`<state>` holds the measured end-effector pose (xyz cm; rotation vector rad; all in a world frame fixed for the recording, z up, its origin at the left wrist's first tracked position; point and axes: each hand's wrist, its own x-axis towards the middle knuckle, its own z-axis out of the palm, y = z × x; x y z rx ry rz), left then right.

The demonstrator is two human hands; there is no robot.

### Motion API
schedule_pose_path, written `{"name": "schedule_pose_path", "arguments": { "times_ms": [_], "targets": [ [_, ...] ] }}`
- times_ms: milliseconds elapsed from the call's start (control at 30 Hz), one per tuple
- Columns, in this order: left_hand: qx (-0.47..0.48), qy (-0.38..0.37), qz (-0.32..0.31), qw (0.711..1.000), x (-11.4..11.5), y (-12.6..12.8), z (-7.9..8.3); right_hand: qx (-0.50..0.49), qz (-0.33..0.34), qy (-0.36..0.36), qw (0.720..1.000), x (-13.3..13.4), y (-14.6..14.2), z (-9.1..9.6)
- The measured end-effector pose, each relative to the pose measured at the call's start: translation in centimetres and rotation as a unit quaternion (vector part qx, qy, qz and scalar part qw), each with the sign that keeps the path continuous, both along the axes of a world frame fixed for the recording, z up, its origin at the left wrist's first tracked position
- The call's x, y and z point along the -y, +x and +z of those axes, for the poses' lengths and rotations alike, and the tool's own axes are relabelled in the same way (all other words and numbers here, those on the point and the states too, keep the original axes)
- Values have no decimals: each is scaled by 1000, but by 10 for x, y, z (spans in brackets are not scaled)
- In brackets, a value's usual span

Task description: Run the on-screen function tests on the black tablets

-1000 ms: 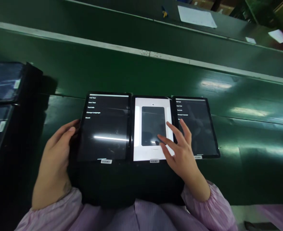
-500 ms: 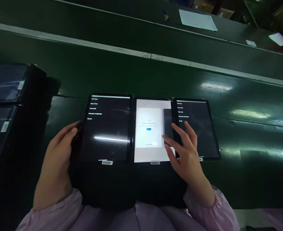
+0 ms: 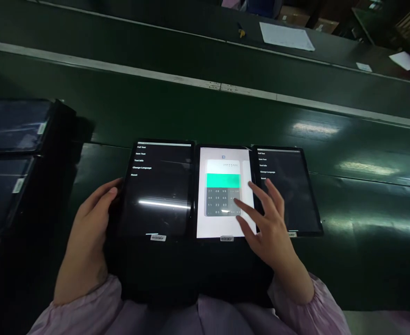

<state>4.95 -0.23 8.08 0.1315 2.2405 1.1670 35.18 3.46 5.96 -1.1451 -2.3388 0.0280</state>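
Three tablets lie side by side. The middle tablet (image 3: pixel 222 228) shows a light screen with a calculator-like window in grey and green. Over its right part my right hand (image 3: pixel 271 228) is spread, index fingertip at the screen; whether it presses cannot be seen. The left tablet (image 3: pixel 159 190) shows a short white text menu on black. My left hand (image 3: pixel 89 223) is curled at that tablet's left edge, its fingertips partly hidden in shadow. The right tablet (image 3: pixel 292 195) has the same menu, and my right hand covers its lower left part.
Stacked dark tablets or panels (image 3: pixel 13 125) with white labels stand at the left. A pale strip (image 3: pixel 135 77) crosses the green worktop (image 3: pixel 358 200). Beyond it are a white sheet (image 3: pixel 287 36), a small yellow item (image 3: pixel 241 33) and some cardboard boxes (image 3: pixel 294 15).
On the middle tablet, the white card with a blue button has given way to the calculator-like window. The view has shifted slightly; both hands stay in nearly the same places.
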Motion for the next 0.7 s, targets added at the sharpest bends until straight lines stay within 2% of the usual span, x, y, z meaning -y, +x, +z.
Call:
{"name": "schedule_pose_path", "arguments": {
  "times_ms": [67, 200, 267, 367, 533, 700],
  "targets": [
    [-12, 8, -11, 1000, 0, 0, -1, 6, 22, -15, 1000, 0, -1, 0],
    [-33, 4, -28, 999, 1, 1, -1, -17, -26, 8, 999, -2, 2, 0],
    [-36, 7, -38, 999, 1, 1, -1, -22, -16, 9, 1000, -2, 4, 1],
    [-34, -8, -25, 999, -1, 2, 2, -22, 13, -7, 1000, -1, 3, 2],
    [-32, -12, 2, 999, -2, 4, 6, -28, -24, 0, 999, 0, 3, -1],
    [-27, -5, 1, 1000, -1, 3, 3, -18, -33, -15, 999, 0, 5, -3]
  ]
}}
